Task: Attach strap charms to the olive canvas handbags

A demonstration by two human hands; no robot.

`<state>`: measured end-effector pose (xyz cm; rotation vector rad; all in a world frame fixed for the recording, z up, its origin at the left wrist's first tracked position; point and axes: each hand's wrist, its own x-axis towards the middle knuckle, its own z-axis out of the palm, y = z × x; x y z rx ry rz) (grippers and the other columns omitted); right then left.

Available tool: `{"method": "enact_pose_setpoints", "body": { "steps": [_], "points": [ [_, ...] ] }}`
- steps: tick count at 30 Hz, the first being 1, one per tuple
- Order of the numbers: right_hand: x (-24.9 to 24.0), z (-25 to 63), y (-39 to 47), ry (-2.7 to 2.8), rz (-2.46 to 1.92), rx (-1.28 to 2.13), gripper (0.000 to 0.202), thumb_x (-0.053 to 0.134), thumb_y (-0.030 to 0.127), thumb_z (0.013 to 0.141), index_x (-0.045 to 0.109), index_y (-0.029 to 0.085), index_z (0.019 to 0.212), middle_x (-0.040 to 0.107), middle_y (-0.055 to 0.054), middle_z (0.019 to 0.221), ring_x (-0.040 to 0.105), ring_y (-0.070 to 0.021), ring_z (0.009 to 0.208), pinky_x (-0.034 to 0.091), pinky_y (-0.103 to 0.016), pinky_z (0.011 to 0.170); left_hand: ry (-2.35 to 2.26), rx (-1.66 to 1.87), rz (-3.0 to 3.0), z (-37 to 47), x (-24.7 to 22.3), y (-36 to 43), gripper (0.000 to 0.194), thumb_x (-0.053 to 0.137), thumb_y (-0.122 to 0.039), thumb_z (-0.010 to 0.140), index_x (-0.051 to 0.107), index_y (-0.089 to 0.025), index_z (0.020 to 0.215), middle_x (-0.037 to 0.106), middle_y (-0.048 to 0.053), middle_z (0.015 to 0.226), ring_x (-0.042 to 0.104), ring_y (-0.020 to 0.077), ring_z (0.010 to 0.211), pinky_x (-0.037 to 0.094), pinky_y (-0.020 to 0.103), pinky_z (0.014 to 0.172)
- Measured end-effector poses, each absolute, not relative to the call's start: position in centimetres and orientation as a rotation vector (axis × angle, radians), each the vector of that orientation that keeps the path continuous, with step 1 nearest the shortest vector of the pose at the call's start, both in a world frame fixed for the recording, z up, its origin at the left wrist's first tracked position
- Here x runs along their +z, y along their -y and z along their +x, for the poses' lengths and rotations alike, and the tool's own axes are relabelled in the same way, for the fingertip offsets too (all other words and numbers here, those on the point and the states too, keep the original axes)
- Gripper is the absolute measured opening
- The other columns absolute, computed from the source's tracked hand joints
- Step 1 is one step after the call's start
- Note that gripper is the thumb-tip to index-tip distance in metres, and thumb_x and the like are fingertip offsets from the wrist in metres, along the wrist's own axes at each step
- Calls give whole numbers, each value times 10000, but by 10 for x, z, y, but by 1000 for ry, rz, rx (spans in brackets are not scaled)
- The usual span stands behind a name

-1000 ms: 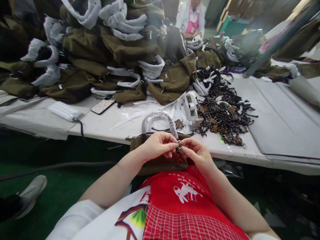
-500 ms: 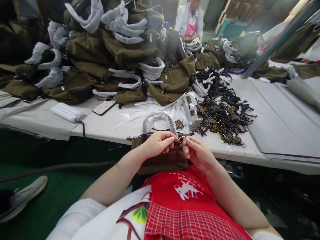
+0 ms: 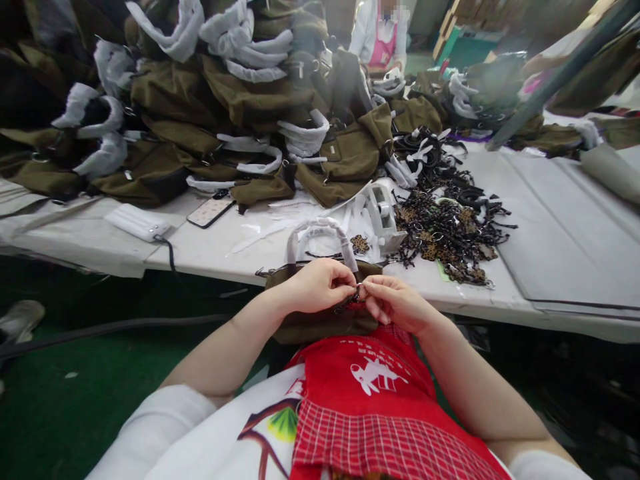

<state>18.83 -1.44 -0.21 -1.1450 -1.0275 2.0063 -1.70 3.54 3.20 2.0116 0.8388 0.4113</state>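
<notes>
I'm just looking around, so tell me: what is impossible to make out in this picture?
All in the head view:
- How the small metal ring closes: the fingertips of the left hand and right hand cover much of it.
- The whole front of the near handbag: hands and red apron hide parts.
- The lettering on the apron: too small.
- The rest of the shoe: cut off by the left edge.

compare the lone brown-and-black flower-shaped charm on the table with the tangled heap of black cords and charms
The charm is one small piece; the heap holds many. The charm lies flat; the heap is piled up. Both show brown-and-black patterning.
</notes>
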Motion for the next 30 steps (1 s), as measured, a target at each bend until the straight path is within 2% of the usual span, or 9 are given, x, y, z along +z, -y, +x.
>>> {"method": "enact_pose_setpoints", "body": {
  "steps": [7, 11, 14, 17, 21, 26, 30],
  "points": [
    [-3, 190, 13, 1021, -1144, 2020, 330, 635, 474, 829, 549, 178, 713, 549, 39, 505, 394, -63, 383, 230, -181, 366, -805, 361, 2044, -12, 31, -43, 157, 602, -226, 814, 746, -168, 832, 735, 31, 790, 628, 152, 708, 458, 244, 683],
    [-8, 189, 15, 1013, -1160, 1905, 342, 577, 440, 853, 490, 186, 641, 501, 41, 502, 352, -67, 415, 211, -207, 406, -1273, 462, 2022, -10, 2, -61, 246, 606, -384, 842, 715, -164, 842, 694, 49, 734, 601, 175, 652, 441, 271, 616],
    [-14, 186, 15, 998, -1141, 1879, 339, 555, 410, 857, 460, 191, 617, 475, 41, 517, 345, -75, 444, 215, -223, 436, -1448, 405, 2039, -5, -20, -79, 376, 714, -511, 728, 704, -162, 866, 689, 57, 771, 601, 195, 674, 433, 281, 602],
    [-22, 182, 14, 968, -1134, 1883, 327, 530, 381, 860, 430, 198, 607, 452, 44, 523, 328, -77, 444, 211, -234, 447, -1340, 353, 2000, 4, -31, -91, 391, 789, -501, 640, 688, -163, 807, 692, 44, 776, 603, 191, 677, 433, 274, 590],
    [-32, 175, 10, 823, -1132, 1960, 297, 520, 354, 825, 409, 198, 597, 413, 53, 507, 297, -69, 425, 185, -227, 439, -1234, 525, 1840, 10, -25, -101, 256, 737, -407, 740, 674, -161, 781, 704, 29, 762, 620, 172, 682, 449, 264, 613],
    [-36, 161, -2, 645, -1142, 2003, 244, 547, 330, 772, 440, 188, 605, 417, 53, 503, 290, -60, 421, 149, -205, 418, -1365, 501, 1942, 13, 1, -93, 366, 556, -499, 891, 682, -168, 800, 714, 60, 751, 657, 215, 712, 454, 310, 659],
    [-40, 150, -11, 535, -1177, 1964, 210, 553, 303, 741, 444, 188, 602, 420, 54, 478, 277, -52, 395, 135, -194, 394, -1566, 458, 2129, 23, 14, -69, 371, 503, -449, 937, 694, -135, 891, 736, 126, 843, 688, 263, 813, 481, 341, 740]
  ]
}}
